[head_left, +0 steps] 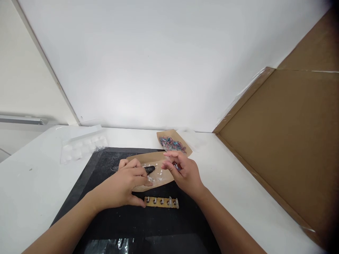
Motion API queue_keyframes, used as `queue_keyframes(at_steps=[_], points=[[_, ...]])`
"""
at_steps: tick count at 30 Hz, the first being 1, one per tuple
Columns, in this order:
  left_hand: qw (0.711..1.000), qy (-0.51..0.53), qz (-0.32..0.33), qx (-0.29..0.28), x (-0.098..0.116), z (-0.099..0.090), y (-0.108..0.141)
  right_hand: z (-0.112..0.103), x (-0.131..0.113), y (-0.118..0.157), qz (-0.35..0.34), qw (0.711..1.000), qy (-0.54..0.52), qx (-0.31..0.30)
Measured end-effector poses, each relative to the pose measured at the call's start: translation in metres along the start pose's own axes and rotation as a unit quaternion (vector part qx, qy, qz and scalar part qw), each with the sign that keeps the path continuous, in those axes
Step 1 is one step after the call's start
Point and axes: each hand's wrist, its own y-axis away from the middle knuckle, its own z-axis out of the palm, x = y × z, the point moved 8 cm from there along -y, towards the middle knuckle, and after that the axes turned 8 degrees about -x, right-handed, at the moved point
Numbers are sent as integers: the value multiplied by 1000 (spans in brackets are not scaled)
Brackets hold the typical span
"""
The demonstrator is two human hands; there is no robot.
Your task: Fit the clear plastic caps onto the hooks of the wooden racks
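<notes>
My left hand (128, 183) lies with its fingers spread across the left side of a brown paper tray (147, 157). Its thumb tip is at the left end of a short yellowish strip (159, 202) that carries a row of small round metal pieces with pale upright bits. A black-handled tool (150, 169) shows beyond those fingers, partly hidden. Small white bits (160, 173) are scattered in the tray. Above the tray's right side, my right hand (182, 171) pinches thumb against fingers; a tiny translucent piece seems to be there, too small to name.
Under everything is a black mat (119, 225) on a white table (230, 197). Behind stands a brown paper holder with many reddish and blue small pieces (172, 144). A clear plastic compartment box (82, 146) is at back left. A cardboard panel (286, 141) borders the right.
</notes>
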Motion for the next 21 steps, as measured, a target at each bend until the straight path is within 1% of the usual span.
queue_keyframes(at_steps=[3,5,7,11,13,15,17,19,21], points=[[1000,-3,-6,-6,0,-2,0,-1,-5,1,-21,1000,1,7],[1000,-10,-18,2,-2,-4,0,1,-9,2,-36,999,-7,8],[999,-23,-26,13,-5,-5,-1,6,-12,4,-44,998,-32,-9],[997,-54,-41,36,-9,-7,-2,22,-20,11,-60,990,-117,-54],[997,-45,-46,47,-8,-9,-1,28,-24,15,-68,985,-146,-66],[997,-4,-46,62,-6,-13,0,33,-27,18,-75,981,-161,-72],[993,65,-44,90,-4,-17,2,35,-30,20,-84,978,-174,-73],[979,161,-34,119,-2,-21,3,35,-32,21,-90,975,-189,-72],[956,263,-29,130,-1,-20,2,34,-33,21,-93,973,-203,-64]])
